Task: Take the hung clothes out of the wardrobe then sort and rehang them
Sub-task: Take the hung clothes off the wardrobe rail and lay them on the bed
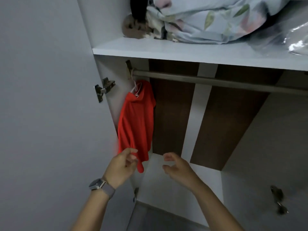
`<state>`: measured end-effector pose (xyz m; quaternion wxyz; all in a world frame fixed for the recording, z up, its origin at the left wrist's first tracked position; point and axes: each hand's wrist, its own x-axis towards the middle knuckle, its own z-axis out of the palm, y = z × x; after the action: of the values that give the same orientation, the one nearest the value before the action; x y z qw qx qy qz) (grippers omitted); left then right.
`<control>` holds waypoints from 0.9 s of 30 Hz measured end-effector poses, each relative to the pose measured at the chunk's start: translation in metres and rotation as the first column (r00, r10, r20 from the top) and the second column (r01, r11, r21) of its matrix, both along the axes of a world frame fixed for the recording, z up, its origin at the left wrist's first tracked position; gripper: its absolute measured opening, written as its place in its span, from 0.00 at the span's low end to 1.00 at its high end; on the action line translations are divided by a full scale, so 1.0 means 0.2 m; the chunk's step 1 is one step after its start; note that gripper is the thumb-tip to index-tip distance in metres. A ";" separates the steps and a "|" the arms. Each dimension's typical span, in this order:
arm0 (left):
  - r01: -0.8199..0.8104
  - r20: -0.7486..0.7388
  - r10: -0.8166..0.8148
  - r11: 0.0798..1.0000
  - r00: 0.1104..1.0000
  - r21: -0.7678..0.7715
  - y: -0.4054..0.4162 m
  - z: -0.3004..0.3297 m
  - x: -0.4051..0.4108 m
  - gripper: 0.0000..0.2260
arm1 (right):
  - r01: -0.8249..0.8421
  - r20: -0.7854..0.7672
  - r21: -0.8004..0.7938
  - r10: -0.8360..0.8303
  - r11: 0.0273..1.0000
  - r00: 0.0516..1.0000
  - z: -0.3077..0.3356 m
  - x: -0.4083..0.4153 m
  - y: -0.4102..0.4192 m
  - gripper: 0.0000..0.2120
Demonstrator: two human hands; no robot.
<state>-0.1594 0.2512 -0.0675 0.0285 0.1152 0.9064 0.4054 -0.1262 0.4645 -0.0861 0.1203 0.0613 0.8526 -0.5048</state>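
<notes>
We are looking up into the wardrobe (pixel 106 117), and we are taking its rail (pixel 208 80) as our landmark. One red shirt (pixel 135 120) is hanging on a white hanger (pixel 135 88) at the far left end of the rail, just beside the wardrobe's left wall and below the shelf (pixel 183 53).

Our left hand (pixel 120 166) is reaching up under the shirt, well below the rail, and its fingers (pixel 131 155) are curling at the hem; we cannot tell for certain whether they are pinching the cloth or only touching it. A watch (pixel 98 184) is sitting on that wrist.

Our right hand (pixel 177 167) is hovering to the right of the shirt, also well below the rail, apart from the cloth, with its fingers loosely curled and spread, holding nothing.

Above the rail, folded floral bedding (pixel 208 20) is lying on the shelf. A hinge (pixel 104 89) is sitting left of the rail's end.
</notes>
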 end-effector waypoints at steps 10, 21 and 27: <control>-0.208 0.083 0.204 0.977 0.976 0.049 -0.06 -0.10 -0.43 0.14 | -0.173 0.058 -0.121 0.180 0.978 0.982 0.02 -0.91 -0.28 0.22; -0.396 0.044 0.393 0.909 0.918 0.132 -0.14 -0.09 -0.58 0.14 | 0.299 0.051 -0.507 -0.318 0.809 0.947 0.06 -1.72 -0.71 0.09; -0.401 0.022 0.402 0.902 0.915 0.159 -0.12 -0.05 -0.63 0.17 | 0.396 0.247 -0.772 -0.339 0.498 0.908 0.31 -1.60 -0.49 0.07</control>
<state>-0.2860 0.2268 -0.0768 -0.0702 -0.0696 0.8753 0.4734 -0.4456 0.3673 -0.0233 0.0514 0.1953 0.4917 -0.8470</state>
